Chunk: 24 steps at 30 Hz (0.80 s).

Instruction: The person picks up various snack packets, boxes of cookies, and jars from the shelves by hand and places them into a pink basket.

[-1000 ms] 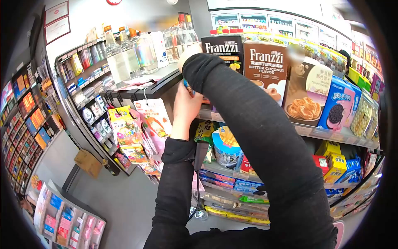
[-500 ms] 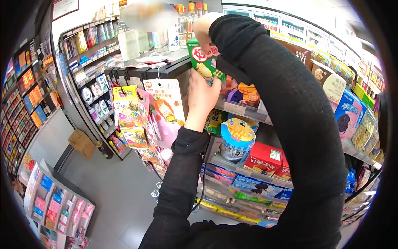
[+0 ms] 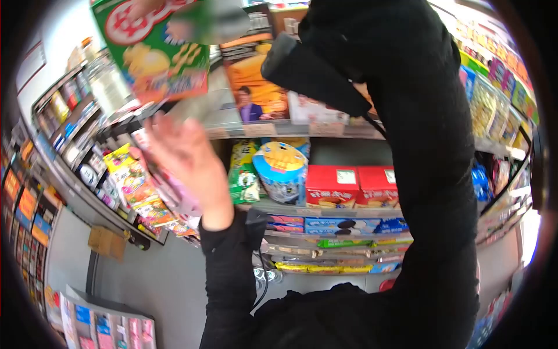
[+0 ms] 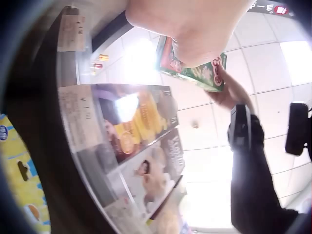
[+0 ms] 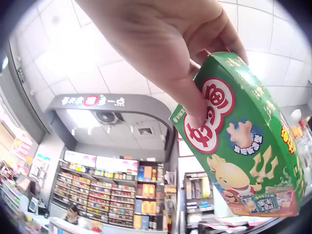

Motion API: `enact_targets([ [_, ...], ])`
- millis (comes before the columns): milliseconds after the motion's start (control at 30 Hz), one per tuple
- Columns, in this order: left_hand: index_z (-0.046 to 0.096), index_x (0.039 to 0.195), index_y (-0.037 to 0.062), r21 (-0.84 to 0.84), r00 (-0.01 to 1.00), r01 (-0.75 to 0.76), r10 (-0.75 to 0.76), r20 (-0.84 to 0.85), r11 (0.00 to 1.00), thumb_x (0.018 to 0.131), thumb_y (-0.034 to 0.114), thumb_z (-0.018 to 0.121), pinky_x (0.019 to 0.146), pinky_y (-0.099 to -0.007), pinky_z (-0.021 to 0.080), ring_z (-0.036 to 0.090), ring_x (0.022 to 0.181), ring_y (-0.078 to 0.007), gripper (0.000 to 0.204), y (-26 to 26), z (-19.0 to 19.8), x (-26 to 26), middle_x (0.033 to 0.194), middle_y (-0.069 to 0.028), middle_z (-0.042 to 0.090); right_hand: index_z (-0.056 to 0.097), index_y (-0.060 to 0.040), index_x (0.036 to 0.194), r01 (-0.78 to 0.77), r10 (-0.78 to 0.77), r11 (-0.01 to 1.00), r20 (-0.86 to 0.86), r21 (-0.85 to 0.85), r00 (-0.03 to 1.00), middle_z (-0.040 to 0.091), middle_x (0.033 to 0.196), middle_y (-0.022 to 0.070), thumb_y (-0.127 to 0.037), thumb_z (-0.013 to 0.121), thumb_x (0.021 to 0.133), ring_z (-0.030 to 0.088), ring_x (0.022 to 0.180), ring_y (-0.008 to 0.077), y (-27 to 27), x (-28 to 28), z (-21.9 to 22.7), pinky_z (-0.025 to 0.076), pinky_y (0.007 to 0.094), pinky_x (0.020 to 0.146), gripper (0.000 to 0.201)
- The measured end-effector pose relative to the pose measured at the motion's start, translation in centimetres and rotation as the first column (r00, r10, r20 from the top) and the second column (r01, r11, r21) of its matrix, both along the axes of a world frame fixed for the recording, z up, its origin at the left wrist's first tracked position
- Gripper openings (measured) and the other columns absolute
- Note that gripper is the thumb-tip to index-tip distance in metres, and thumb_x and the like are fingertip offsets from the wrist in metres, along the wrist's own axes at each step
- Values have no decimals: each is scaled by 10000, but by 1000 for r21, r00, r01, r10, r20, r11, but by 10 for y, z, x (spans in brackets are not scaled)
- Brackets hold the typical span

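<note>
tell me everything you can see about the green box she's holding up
The green box looks like a cardboard snack carton. Its front carries a big red and white round logo, a cartoon figure, yellow stick-like snacks and a small blue panel near one corner. It looks closed and undamaged. The right hand pinches it at one end, thumb over the logo, holding it tilted and lifted high in front of the shelves. The left hand is spread open below, not touching it.

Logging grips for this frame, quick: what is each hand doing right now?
Left hand: open, fingers spread, holding nothing, below the green snack box.
Right hand: pinching the green snack box at its top edge, raised overhead.
</note>
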<state>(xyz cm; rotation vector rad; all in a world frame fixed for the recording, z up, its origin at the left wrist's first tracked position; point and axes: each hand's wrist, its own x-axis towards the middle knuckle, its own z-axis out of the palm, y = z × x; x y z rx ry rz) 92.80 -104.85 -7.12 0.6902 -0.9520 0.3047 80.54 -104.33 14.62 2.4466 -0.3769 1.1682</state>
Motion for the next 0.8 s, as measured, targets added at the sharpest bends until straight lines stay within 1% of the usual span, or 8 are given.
enact_targets([
  [100, 164, 1296, -29, 12, 978, 201, -201, 56, 980, 808, 233, 584, 983, -350, 255, 320, 1183, -242, 695, 26, -11, -12, 1315, -171, 258, 572, 97, 866, -182, 320, 892, -291, 415, 902, 585, 835, 245, -188, 641, 659, 584, 799, 332, 9, -70, -24, 469, 357, 701, 359],
  [167, 185, 1297, -19, 156, 932, 360, -363, -11, 920, 780, 210, 613, 976, -344, 253, 332, 1169, -242, 709, 39, -27, -34, 1297, -168, 292, 631, 10, 772, 8, 48, 954, -180, 299, 983, 609, 717, 165, -312, 663, 632, 602, 672, 279, -12, -67, -77, 484, 349, 587, 352],
  [267, 222, 1282, -45, 458, 865, 403, -493, 92, 792, 776, 72, 592, 952, -319, 284, 370, 1135, -199, 638, 48, -76, -35, 1257, -137, 350, 596, 36, 706, -115, 118, 944, 11, 310, 993, 571, 641, 182, -305, 645, 620, 579, 633, 311, -20, -103, -148, 468, 368, 557, 355],
  [367, 253, 1273, -43, 643, 644, 616, -760, -80, 454, 727, 55, 644, 926, -310, 318, 403, 1107, -197, 679, 56, -114, -61, 1228, -135, 391, 528, 6, 906, -40, 5, 854, 68, 518, 998, 547, 716, 161, -284, 644, 678, 556, 736, 320, 1, -159, -223, 445, 360, 621, 387],
  [433, 272, 1266, -40, 731, 474, 654, -858, -197, 193, 720, 68, 658, 925, -305, 318, 415, 1096, -201, 677, 49, -149, -81, 1218, -137, 406, 527, 26, 914, 52, -180, 620, 78, 783, 981, 571, 802, 165, -307, 655, 668, 560, 787, 306, 25, -195, -271, 446, 367, 655, 433],
  [600, 283, 1241, -56, 657, 136, 606, -755, -641, -449, 717, 40, 650, 873, -302, 392, 454, 1063, -206, 647, 50, -228, -170, 1172, -163, 440, 336, 15, 1211, -179, -632, 305, 340, 935, 697, 477, 1111, 152, -280, 696, 695, 472, 1036, 220, 104, -283, -425, 416, 322, 839, 694],
  [633, 263, 1244, -66, 599, 80, 601, -706, -704, -530, 728, 17, 628, 869, -310, 404, 460, 1057, -217, 637, 53, -245, -191, 1184, -171, 428, 315, 0, 1230, -438, -688, 270, 490, 857, 535, 457, 1142, 137, -237, 685, 718, 447, 1067, 198, 121, -296, -465, 412, 314, 857, 675],
  [800, 275, 1237, -33, 444, -40, 418, -505, -862, -792, 770, 16, 582, 830, -305, 447, 511, 995, -207, 561, 71, -307, -315, 1137, -166, 463, 287, 63, 1236, -693, -885, 117, 392, 711, 253, 457, 1159, 202, -256, 665, 738, 486, 1044, 215, 215, -351, -538, 408, 307, 859, 702],
])
